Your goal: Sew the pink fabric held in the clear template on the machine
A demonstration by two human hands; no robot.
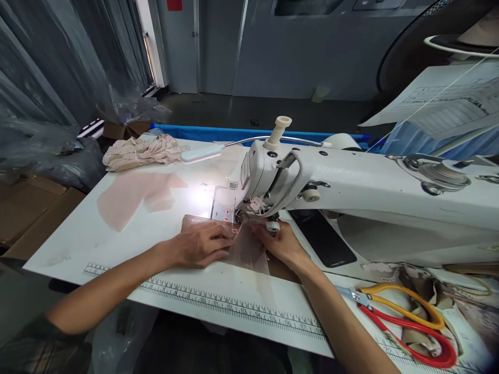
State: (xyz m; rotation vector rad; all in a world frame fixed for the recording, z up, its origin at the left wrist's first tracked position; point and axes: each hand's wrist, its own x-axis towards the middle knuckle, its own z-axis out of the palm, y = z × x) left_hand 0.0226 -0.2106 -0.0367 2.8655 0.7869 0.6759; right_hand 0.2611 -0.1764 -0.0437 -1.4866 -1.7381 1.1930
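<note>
A white sewing machine [351, 182] stands on a white table [117, 244]. A thin, sheer pink fabric piece [249, 249] lies at the needle area under the lit machine head. My left hand [198, 244] lies on the fabric's left side, fingers bent and pressing it down. My right hand [278, 241] pinches the fabric's right edge just below the presser foot.
More pink fabric pieces [132, 200] lie flat at the table's left, and a heap of cream lace trim [142, 150] sits at the far left corner. Scissors with red and yellow handles [405, 317] rest on scraps at the right. A ruler strip [218, 301] runs along the near edge.
</note>
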